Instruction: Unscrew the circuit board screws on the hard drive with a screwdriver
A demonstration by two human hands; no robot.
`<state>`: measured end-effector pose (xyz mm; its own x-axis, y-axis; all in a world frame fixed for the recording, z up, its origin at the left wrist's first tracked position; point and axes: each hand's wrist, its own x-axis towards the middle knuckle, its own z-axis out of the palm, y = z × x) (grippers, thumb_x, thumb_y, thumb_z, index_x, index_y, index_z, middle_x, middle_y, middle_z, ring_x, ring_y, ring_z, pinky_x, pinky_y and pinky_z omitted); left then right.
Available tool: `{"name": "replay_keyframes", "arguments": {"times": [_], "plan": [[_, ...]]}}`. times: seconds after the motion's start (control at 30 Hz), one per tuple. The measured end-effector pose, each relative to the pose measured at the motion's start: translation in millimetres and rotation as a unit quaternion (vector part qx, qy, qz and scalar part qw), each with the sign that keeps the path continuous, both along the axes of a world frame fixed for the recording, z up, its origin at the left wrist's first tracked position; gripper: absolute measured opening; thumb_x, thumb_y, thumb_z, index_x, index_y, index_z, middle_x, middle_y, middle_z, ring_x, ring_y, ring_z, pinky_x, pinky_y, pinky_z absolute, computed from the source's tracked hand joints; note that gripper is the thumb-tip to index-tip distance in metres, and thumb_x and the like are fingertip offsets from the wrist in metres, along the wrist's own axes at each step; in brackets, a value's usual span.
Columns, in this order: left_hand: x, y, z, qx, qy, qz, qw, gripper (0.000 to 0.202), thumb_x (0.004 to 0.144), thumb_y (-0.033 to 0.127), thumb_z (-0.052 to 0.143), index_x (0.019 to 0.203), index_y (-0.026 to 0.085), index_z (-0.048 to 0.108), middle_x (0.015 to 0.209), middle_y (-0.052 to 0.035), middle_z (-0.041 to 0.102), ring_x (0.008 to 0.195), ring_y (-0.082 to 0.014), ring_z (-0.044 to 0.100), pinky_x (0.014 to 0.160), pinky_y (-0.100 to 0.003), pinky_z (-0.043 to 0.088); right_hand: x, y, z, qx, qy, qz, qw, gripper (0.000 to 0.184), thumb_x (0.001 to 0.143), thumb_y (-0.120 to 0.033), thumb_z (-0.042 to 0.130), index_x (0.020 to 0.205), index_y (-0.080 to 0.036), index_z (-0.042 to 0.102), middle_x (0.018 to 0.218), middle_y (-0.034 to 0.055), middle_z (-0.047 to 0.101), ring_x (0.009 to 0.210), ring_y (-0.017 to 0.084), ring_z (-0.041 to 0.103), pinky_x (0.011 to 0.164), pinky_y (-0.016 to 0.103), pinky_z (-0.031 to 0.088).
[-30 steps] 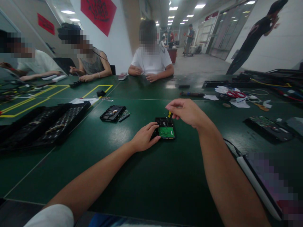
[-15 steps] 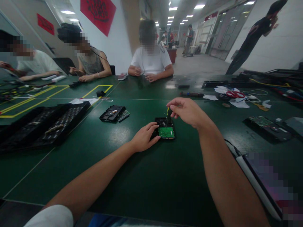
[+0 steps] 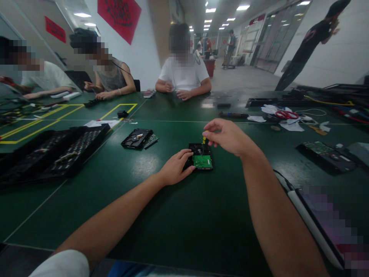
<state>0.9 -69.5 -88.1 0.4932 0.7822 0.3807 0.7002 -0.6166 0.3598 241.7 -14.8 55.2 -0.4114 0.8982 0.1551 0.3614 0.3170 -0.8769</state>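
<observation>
A black hard drive (image 3: 196,147) with a green circuit board (image 3: 202,162) facing up lies flat on the table. My left hand (image 3: 179,166) grips its left side, thumb at the lower edge and fingers near the upper part. In my right hand (image 3: 223,134) a small yellow and black screwdriver (image 3: 205,140) is pinched by the handle, upright over the drive. The tip comes down at the board's upper edge; whether it sits in a screw is too small to tell.
Left of the drive lie another hard drive (image 3: 137,138) and a loose circuit board (image 3: 151,141). Black trays (image 3: 83,148) stand farther left. A third drive (image 3: 327,157), a pixelated device (image 3: 319,227), papers and a dark rod-shaped tool (image 3: 233,115) are to the right. People sit opposite.
The fingers of my right hand have shifted slightly on the screwdriver handle, which shows turned a little. My left hand and the hard drive stay in place.
</observation>
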Motion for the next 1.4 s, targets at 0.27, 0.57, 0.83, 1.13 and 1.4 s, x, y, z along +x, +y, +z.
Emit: {"name": "replay_keyframes", "arguments": {"times": [0.27,0.57,0.83,1.13,1.4], "plan": [[2,-1,2.5,-0.003,-0.006,0.0,1.0,0.055,0.104,0.048,0.057,0.151,0.022,0.045,0.153,-0.0178,0.051,0.139,-0.0344,0.057,0.114,-0.056,0.052,0,1,1.2,0.071,-0.096,0.005,0.993,0.018,0.093,-0.04,0.074,0.099,-0.022,0.074,0.095,0.0055,0.077,0.069,0.016,0.068,0.061,0.027,0.05],[1,1,0.0,-0.004,-0.002,0.002,1.0,0.056,0.104,0.049,0.057,0.152,0.023,0.044,0.154,-0.0171,0.051,0.14,-0.0341,0.056,0.115,-0.056,0.052,2,1,1.5,0.123,-0.117,-0.002,0.986,0.017,0.095,-0.038,0.07,0.098,-0.022,0.075,0.099,0.0054,0.078,0.074,0.017,0.066,0.067,0.029,0.049],[1,0,0.8,-0.005,-0.002,0.004,1.0,0.056,0.104,0.05,0.057,0.152,0.023,0.044,0.154,-0.0173,0.051,0.14,-0.0348,0.056,0.114,-0.058,0.052,-1,4,-2.5,0.086,-0.083,-0.017,0.993,0.013,0.097,-0.028,0.067,0.108,-0.021,0.07,0.109,0.0069,0.077,0.065,0.014,0.068,0.062,0.028,0.053],[1,0,0.7,-0.004,0.003,0.005,1.0,0.056,0.104,0.05,0.056,0.151,0.022,0.045,0.153,-0.0179,0.051,0.139,-0.0345,0.056,0.114,-0.057,0.052,-3,8,-9.9,0.048,-0.038,-0.003,0.998,0.013,0.099,-0.031,0.064,0.108,-0.023,0.069,0.104,0.0071,0.077,0.07,0.016,0.071,0.065,0.03,0.058],[2,-1,2.8,-0.004,0.002,0.004,1.0,0.056,0.104,0.049,0.056,0.151,0.022,0.045,0.153,-0.0178,0.051,0.139,-0.0348,0.057,0.114,-0.057,0.052,0,7,-9.1,0.068,-0.062,-0.025,0.995,0.018,0.094,-0.031,0.072,0.108,-0.021,0.067,0.108,0.0081,0.076,0.066,0.015,0.068,0.058,0.028,0.053]]}}
